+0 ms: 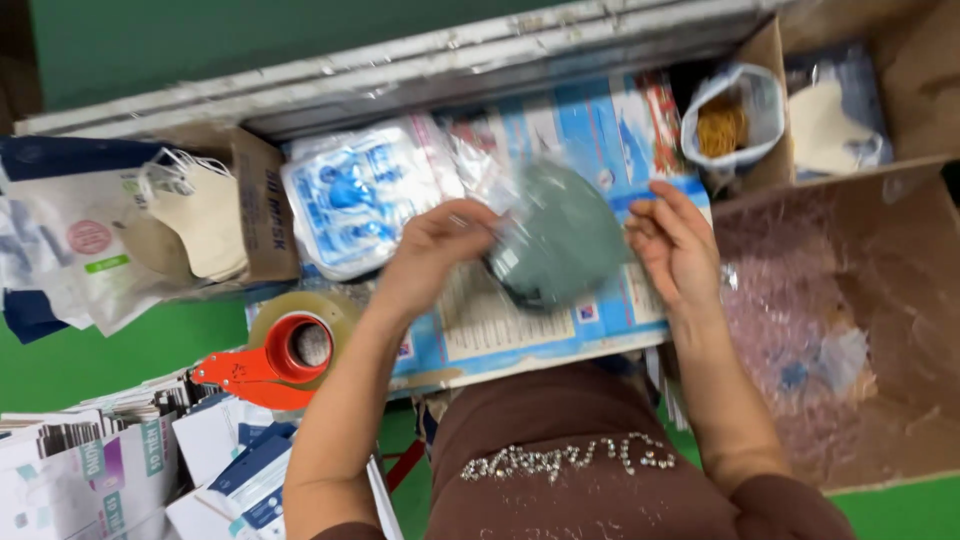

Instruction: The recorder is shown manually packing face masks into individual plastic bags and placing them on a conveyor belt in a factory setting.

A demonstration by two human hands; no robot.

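Note:
My left hand (435, 250) grips the edge of a grey-green face mask in a clear wrapper (560, 240), held above a flat blue and white printed carton (520, 320). The mask is blurred by motion. My right hand (675, 245) hovers open at the mask's right side, fingers spread, palm resting on the carton's edge; I cannot tell if it touches the mask.
A stack of clear packets with blue print (360, 195) lies to the left. A red tape dispenser (280, 355) sits near the front. A cardboard box with cream masks (215, 215) is at left, a bag of rubber bands (725, 125) at the back, a big box with plastic film (840, 330) at right.

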